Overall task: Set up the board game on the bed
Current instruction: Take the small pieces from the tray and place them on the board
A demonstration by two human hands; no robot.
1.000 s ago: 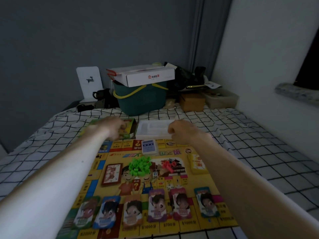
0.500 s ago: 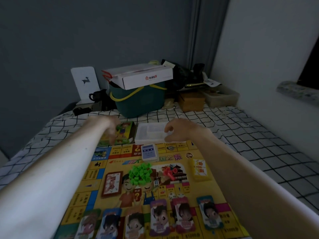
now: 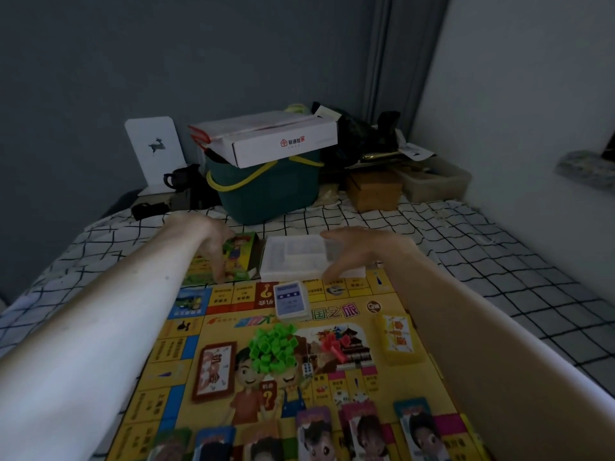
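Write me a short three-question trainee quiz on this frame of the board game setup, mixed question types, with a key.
1. True or false: the pile of small green plastic houses lies on the yellow game board.
2. Which thing is the right hand reaching over? A) the white plastic compartment tray B) the dark green storage bin with yellow handle C) the yellow card deck
3. Fill in: the left hand is over the colourful game ____ beyond the board's far edge.

Key: 1 true; 2 A; 3 box.
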